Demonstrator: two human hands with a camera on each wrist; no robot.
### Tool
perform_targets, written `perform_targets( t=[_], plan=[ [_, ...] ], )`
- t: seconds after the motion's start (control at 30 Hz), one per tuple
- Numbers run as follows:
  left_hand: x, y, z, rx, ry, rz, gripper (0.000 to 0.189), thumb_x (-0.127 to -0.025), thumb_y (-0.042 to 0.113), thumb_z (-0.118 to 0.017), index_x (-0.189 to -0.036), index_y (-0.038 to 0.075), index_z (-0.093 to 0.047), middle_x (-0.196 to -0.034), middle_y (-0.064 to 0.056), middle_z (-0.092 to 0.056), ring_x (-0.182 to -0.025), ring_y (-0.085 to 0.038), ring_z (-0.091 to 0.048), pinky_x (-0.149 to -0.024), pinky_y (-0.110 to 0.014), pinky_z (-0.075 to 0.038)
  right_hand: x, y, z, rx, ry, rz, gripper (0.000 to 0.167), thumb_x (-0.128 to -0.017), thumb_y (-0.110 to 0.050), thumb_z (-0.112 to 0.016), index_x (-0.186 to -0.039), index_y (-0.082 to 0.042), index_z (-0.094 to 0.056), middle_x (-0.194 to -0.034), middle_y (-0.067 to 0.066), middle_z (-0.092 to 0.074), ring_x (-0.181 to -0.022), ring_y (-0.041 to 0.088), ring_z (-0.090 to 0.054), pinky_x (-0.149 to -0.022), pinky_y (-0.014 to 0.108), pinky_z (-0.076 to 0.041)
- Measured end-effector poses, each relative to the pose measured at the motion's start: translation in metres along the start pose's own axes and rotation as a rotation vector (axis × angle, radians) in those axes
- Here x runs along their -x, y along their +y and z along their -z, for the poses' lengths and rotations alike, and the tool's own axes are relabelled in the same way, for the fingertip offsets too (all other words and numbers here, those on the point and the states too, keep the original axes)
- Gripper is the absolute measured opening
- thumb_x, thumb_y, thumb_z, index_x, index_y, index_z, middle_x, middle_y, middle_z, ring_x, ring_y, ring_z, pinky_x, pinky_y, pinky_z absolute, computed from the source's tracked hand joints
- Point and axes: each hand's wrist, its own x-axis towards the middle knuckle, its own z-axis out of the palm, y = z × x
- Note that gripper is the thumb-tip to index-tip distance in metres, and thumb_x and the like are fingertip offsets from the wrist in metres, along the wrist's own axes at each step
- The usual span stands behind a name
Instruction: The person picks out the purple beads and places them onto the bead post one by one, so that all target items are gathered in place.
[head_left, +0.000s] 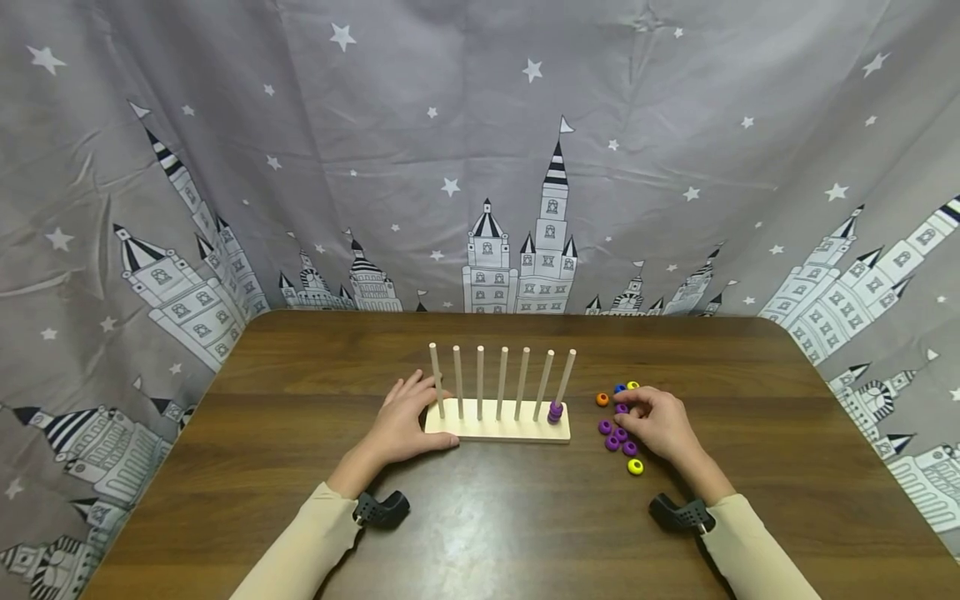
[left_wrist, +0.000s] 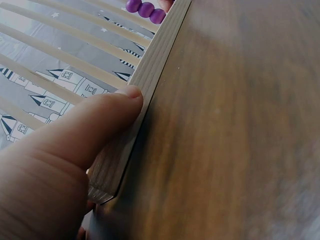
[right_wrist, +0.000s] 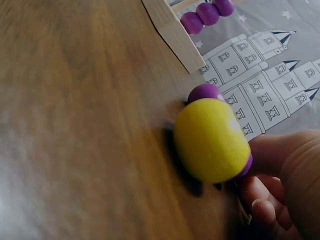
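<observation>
A light wooden peg rack with several upright pegs stands mid-table. Its left end is gripped by my left hand, thumb on the front edge and fingers behind. Three purple beads are stacked on the rightmost peg. To the right of the rack, my right hand has thumb and forefinger on either side of a purple bead, pinching it low over the table. A near yellow bead partly hides that pinch in the right wrist view.
Several loose purple beads lie around the right fingertips. An orange bead, a blue bead and a far yellow bead lie behind them. A grey castle-print curtain hangs beyond the brown table.
</observation>
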Motion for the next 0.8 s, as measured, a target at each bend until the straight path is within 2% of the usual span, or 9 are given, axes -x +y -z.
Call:
perform_targets(
  t=[0.3,0.53,0.8],
  plan=[
    [0.0022,0.0001,0.0006,-0.003,0.006,0.003,0.065,-0.073,0.046,-0.084,-0.125,0.012,-0.069,-0.156,-0.019,-0.049,-0.153,-0.047,-0.028,-0.126,-0.067,-0.014,0.0027,-0.0006,-0.0011,-0.042,0.020,-0.019,0.020,-0.082,-0.006,-0.080,-0.101,-0.003,-0.077,-0.074,0.003,-0.068,-0.062,-0.002,-0.050,-0.058,0.019,-0.041],
    [0.0021,-0.0008,-0.0005,-0.008,0.003,-0.001,0.065,-0.073,0.047,-0.084,-0.126,0.012,-0.069,-0.155,-0.019,-0.049,-0.153,-0.047,-0.028,-0.125,-0.068,-0.015,0.0047,0.0016,-0.0027,-0.107,0.062,-0.058,0.019,-0.082,-0.006,-0.081,-0.100,0.001,-0.077,-0.084,0.014,-0.078,-0.064,-0.009,-0.059,-0.060,0.015,-0.049],
    [0.0002,-0.0005,-0.0003,-0.004,0.003,-0.003,0.065,-0.073,0.047,-0.084,-0.126,0.013,-0.069,-0.156,-0.019,-0.049,-0.153,-0.047,-0.028,-0.126,-0.067,-0.014,0.0047,0.0028,-0.0018,-0.134,0.089,-0.062,0.017,-0.083,-0.006,-0.080,-0.098,0.002,-0.077,-0.089,0.019,-0.078,-0.064,-0.010,-0.060,-0.059,0.014,-0.050]
  ],
)
